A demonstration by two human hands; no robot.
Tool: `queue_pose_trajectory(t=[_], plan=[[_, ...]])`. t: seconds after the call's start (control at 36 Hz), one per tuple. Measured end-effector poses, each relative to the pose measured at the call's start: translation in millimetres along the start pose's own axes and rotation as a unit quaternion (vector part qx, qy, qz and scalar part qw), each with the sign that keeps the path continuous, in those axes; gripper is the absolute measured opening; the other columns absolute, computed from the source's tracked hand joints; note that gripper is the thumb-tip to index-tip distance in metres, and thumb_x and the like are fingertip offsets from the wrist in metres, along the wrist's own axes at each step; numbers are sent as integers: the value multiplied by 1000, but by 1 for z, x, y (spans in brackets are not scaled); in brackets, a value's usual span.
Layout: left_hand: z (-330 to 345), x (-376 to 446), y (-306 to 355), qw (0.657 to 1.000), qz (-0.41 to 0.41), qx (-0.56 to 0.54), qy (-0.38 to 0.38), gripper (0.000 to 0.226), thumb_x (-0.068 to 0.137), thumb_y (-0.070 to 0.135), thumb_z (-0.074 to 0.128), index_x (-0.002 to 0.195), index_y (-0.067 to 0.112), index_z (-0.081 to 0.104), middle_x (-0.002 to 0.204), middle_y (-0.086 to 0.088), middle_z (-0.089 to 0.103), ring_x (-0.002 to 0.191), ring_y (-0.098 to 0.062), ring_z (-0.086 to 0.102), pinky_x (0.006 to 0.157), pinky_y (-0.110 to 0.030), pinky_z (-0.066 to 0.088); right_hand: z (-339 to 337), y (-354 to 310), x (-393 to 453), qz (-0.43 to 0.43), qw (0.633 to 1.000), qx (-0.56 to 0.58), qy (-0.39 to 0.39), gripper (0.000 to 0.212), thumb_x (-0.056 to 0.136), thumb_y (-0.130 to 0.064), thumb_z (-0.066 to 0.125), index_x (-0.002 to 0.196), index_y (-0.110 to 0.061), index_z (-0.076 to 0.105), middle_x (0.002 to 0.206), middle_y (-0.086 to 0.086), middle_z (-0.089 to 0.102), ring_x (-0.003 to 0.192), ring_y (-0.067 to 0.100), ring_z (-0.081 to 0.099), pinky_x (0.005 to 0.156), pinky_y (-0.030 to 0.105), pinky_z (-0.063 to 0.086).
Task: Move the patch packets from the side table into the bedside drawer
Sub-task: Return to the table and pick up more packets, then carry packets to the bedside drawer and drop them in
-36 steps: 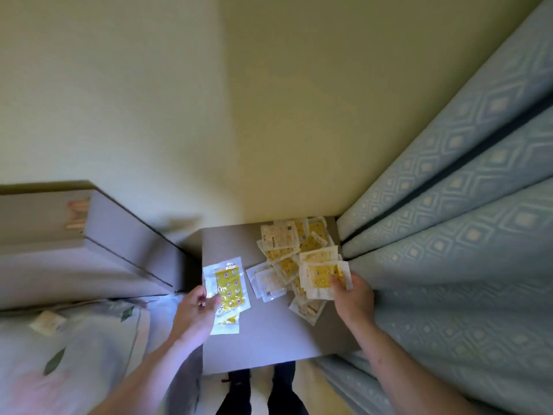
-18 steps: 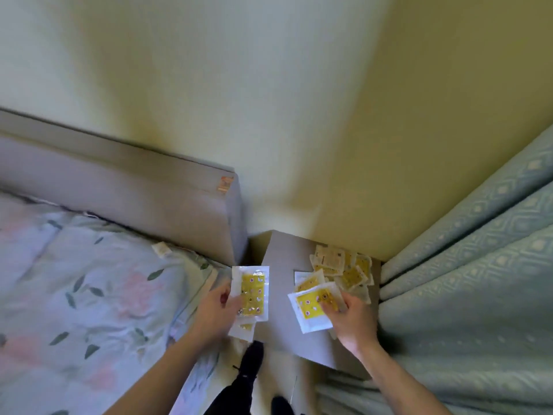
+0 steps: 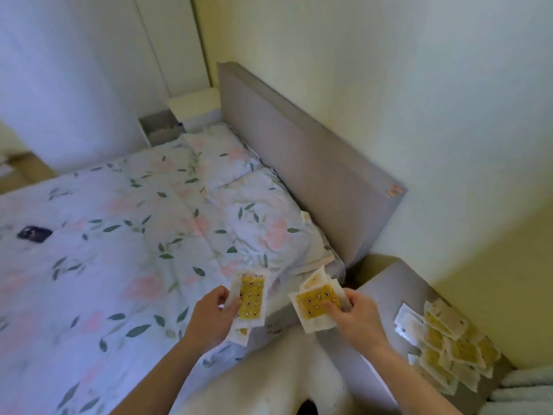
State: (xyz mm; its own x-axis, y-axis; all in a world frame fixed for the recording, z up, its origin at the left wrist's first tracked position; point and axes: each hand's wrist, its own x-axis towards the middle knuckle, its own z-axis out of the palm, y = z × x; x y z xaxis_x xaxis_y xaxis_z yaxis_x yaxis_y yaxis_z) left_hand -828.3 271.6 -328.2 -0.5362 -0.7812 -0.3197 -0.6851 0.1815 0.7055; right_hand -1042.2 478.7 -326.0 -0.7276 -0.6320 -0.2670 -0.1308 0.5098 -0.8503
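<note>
Two hands hold patch packets: left hand [image 3: 209,317] grips several [image 3: 250,298], right hand [image 3: 359,320] others [image 3: 317,304]; many packets [image 3: 449,351] lie on the desk [image 3: 386,283] at right.

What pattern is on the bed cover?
White bed cover with pink flowers and green leaves, seen best in the head view.

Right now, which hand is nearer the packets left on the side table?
Right hand, just beside the packet pile; left hand is farther away, over the bed edge.
</note>
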Motion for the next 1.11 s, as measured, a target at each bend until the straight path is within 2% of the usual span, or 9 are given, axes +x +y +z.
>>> queue_pose_trajectory(t=[0.11, 0.22, 0.42, 0.64, 0.72, 0.81, 0.92, 1.0, 1.11], plan=[[-69, -52, -72, 995, -60, -35, 71, 33, 94, 23, 65, 70, 16, 43, 58, 8, 44, 49, -4, 41, 51, -20, 30, 81, -47, -13, -56, 997, -24, -44, 20, 81, -26, 81, 67, -19, 67, 57, -7, 64, 53, 2, 54, 50, 16, 42], [-140, -109, -154, 984, -111, -64, 122, 19, 95, 23, 65, 78, 20, 56, 73, 5, 64, 64, -13, 60, 57, -25, 42, 183, -94, -41, -117, 987, -53, -96, 31, 82, -23, 79, 60, -17, 58, 45, -12, 48, 46, 2, 37, 47, 19, 33], [-261, -212, -292, 956, -170, -74, 228, 38, 92, 21, 67, 69, 17, 37, 54, 8, 44, 51, -11, 33, 50, -26, 27, 352, -179, -126, -187, 962, -46, -193, 22, 85, -19, 75, 67, -16, 64, 50, -11, 50, 48, 4, 41, 47, 17, 35], [-363, -318, -407, 899, -239, -137, 339, 36, 91, 22, 67, 69, 16, 39, 56, 6, 47, 51, -13, 37, 47, -23, 32, 510, -268, -220, -255, 912, -82, -310, 15, 85, -24, 75, 71, -24, 69, 61, -7, 64, 53, 5, 50, 52, 19, 45], [-394, -346, -444, 879, -260, -152, 370, 39, 92, 23, 67, 70, 16, 35, 57, 6, 39, 53, -15, 37, 52, -29, 29, 565, -298, -248, -276, 890, -93, -351, 15, 85, -25, 74, 71, -21, 70, 67, 4, 67, 52, 6, 47, 48, 15, 35], [-422, -371, -481, 859, -271, -178, 396, 41, 93, 23, 65, 73, 17, 31, 64, 4, 31, 51, -10, 28, 46, -21, 23, 626, -325, -274, -293, 866, -106, -392, 17, 86, -26, 74, 71, -19, 69, 61, 4, 61, 51, 7, 43, 48, 18, 31], [-461, -400, -539, 818, -319, -212, 429, 38, 91, 27, 65, 72, 16, 34, 63, 0, 45, 54, -12, 34, 49, -26, 30, 716, -353, -305, -342, 826, -129, -430, 22, 86, -29, 74, 71, -13, 68, 63, 10, 59, 51, 7, 41, 48, 18, 32], [-491, -426, -580, 790, -356, -223, 447, 26, 88, 25, 66, 78, 7, 51, 74, -10, 66, 57, -15, 46, 56, -33, 39, 786, -373, -331, -358, 801, -141, -459, 27, 85, -31, 75, 71, -10, 66, 60, 11, 55, 51, 8, 39, 47, 19, 31], [-532, -467, -622, 748, -387, -238, 484, 14, 91, 21, 65, 78, 17, 62, 74, 4, 73, 54, -8, 53, 54, -26, 43, 877, -402, -381, -373, 757, -158, -513, 21, 84, -31, 75, 71, -17, 68, 66, 9, 62, 53, 9, 45, 49, 19, 34]])
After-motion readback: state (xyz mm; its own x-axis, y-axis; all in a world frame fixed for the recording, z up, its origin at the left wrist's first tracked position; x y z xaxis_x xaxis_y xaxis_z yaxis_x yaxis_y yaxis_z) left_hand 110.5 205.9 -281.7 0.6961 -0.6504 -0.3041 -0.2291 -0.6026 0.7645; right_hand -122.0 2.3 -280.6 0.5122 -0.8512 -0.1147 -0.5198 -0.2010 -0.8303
